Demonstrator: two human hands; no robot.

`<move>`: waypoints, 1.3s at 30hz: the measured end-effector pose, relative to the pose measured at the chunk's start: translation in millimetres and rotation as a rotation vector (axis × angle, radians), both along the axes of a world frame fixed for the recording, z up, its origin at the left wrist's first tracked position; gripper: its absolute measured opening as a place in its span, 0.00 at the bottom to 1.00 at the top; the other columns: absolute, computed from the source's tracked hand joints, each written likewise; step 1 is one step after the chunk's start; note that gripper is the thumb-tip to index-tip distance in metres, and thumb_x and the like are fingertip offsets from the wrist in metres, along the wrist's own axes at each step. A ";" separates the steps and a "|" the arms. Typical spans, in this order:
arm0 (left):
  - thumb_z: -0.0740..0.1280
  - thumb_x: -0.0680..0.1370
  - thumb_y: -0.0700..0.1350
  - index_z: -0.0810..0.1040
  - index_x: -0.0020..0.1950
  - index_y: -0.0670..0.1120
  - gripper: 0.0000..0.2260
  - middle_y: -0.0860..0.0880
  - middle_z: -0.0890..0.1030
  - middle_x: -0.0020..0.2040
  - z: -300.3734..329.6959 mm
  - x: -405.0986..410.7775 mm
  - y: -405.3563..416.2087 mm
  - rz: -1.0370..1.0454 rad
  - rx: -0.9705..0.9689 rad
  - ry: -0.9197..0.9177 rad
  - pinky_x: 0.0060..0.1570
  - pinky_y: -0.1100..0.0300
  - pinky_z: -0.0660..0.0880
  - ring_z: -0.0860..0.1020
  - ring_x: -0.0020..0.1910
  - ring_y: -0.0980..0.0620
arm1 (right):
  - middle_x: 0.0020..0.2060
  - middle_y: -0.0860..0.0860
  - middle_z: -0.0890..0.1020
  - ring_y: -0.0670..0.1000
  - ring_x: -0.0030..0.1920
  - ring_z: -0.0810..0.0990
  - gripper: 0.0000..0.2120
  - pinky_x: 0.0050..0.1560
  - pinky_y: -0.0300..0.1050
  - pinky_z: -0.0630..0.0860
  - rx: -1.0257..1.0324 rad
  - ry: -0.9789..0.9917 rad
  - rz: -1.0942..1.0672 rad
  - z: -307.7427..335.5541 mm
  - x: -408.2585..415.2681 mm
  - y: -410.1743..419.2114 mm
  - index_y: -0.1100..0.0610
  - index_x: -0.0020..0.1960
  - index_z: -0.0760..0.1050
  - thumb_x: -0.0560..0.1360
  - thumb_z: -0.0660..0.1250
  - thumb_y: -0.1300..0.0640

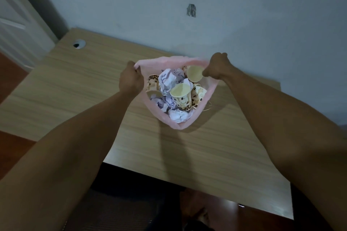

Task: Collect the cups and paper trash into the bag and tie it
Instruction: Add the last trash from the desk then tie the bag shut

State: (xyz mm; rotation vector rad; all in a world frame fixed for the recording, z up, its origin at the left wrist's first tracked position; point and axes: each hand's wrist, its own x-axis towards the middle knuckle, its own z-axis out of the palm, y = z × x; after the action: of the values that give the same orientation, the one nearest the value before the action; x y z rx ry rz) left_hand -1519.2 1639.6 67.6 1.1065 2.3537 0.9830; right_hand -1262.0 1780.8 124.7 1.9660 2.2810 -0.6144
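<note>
Gripping pink bag [203, 99] rim: left hand [131, 80], right hand [216, 68]; inside, paper cups [181, 95], crumpled paper [170, 78].

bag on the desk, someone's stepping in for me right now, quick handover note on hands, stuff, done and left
Left hand: grips the left side of the pink bag's rim.
Right hand: grips the right side of the rim; together they hold the mouth wide open.
The bag stands on the wooden desk. Paper cups and crumpled paper are inside.
Done: no cups or paper show loose on the visible desk.
Left: gather the rim and tie the bag.
</note>
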 end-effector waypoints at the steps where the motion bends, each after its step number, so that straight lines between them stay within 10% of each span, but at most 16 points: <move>1: 0.56 0.84 0.46 0.72 0.59 0.40 0.11 0.35 0.79 0.56 2.1 -1.6 0.4 -0.015 -0.019 0.024 0.45 0.52 0.66 0.77 0.56 0.34 | 0.55 0.63 0.75 0.63 0.59 0.76 0.13 0.43 0.45 0.67 -0.001 -0.015 0.010 1.5 6.4 1.0 0.61 0.43 0.68 0.72 0.73 0.59; 7: 0.55 0.84 0.47 0.70 0.58 0.43 0.09 0.35 0.79 0.53 25.6 -4.6 0.1 -0.086 -0.061 0.147 0.43 0.50 0.66 0.77 0.52 0.33 | 0.46 0.65 0.81 0.62 0.39 0.83 0.11 0.37 0.51 0.78 -0.093 0.396 -0.253 19.5 27.5 -10.4 0.64 0.54 0.77 0.78 0.60 0.59; 12: 0.56 0.84 0.47 0.69 0.58 0.41 0.10 0.32 0.78 0.53 48.2 -8.6 3.1 -0.098 -0.015 0.111 0.46 0.47 0.71 0.77 0.53 0.31 | 0.53 0.63 0.82 0.64 0.50 0.83 0.14 0.40 0.54 0.82 -0.101 0.677 -0.406 34.9 27.5 -22.5 0.60 0.56 0.79 0.79 0.63 0.52; 16: 0.58 0.84 0.48 0.71 0.61 0.39 0.13 0.32 0.78 0.58 71.8 -15.5 7.5 -0.033 -0.038 0.060 0.49 0.49 0.71 0.77 0.58 0.32 | 0.39 0.58 0.79 0.56 0.35 0.78 0.20 0.33 0.44 0.71 -0.117 0.497 -0.293 59.6 34.2 -27.2 0.62 0.47 0.76 0.72 0.76 0.45; 19: 0.59 0.83 0.48 0.72 0.63 0.39 0.15 0.33 0.77 0.62 91.0 -16.9 5.1 0.027 -0.091 0.023 0.51 0.48 0.74 0.76 0.61 0.32 | 0.32 0.56 0.70 0.53 0.28 0.67 0.13 0.29 0.41 0.61 -0.194 0.253 -0.280 78.8 45.9 -27.4 0.62 0.39 0.71 0.71 0.75 0.60; 25: 0.64 0.75 0.45 0.74 0.64 0.37 0.20 0.35 0.78 0.62 106.8 -20.5 -3.6 0.096 -0.129 -0.173 0.43 0.50 0.78 0.79 0.57 0.34 | 0.39 0.60 0.78 0.59 0.42 0.80 0.09 0.40 0.45 0.76 0.044 0.296 -0.465 81.8 58.1 -22.9 0.64 0.37 0.70 0.75 0.65 0.70; 28: 0.66 0.71 0.44 0.76 0.46 0.40 0.08 0.41 0.78 0.44 116.1 -13.9 -5.8 0.100 -0.095 -0.388 0.32 0.60 0.71 0.77 0.35 0.43 | 0.50 0.66 0.81 0.63 0.48 0.83 0.07 0.42 0.60 0.82 -0.016 0.657 -0.747 75.6 58.4 -25.1 0.65 0.40 0.74 0.73 0.64 0.75; 31: 0.62 0.73 0.40 0.70 0.41 0.43 0.02 0.43 0.70 0.35 128.1 -3.8 -7.5 0.137 -0.080 -0.518 0.29 0.65 0.66 0.67 0.27 0.47 | 0.54 0.63 0.80 0.59 0.46 0.80 0.03 0.30 0.46 0.74 0.054 0.682 -0.726 75.4 59.3 -34.9 0.64 0.49 0.76 0.76 0.66 0.68; 35: 0.62 0.76 0.35 0.74 0.42 0.42 0.04 0.40 0.77 0.40 130.7 -11.6 -2.6 0.206 0.026 -0.474 0.21 0.64 0.72 0.75 0.31 0.45 | 0.43 0.58 0.76 0.56 0.39 0.77 0.07 0.27 0.40 0.68 0.063 0.606 -0.596 83.8 64.9 -46.1 0.63 0.49 0.72 0.74 0.67 0.62; 39: 0.64 0.78 0.38 0.76 0.56 0.44 0.07 0.45 0.78 0.49 135.5 -17.9 -1.7 0.272 0.109 -0.444 0.35 0.59 0.74 0.78 0.46 0.45 | 0.56 0.61 0.80 0.60 0.53 0.82 0.15 0.43 0.47 0.79 0.217 0.619 -0.762 90.3 78.4 -38.7 0.66 0.61 0.74 0.75 0.67 0.66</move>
State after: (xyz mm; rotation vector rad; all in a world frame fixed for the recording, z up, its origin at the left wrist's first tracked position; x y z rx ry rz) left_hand -1537.1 1637.9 203.0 0.5314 2.1311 1.3098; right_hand -1183.6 1742.1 215.0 3.1309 1.8077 -1.2128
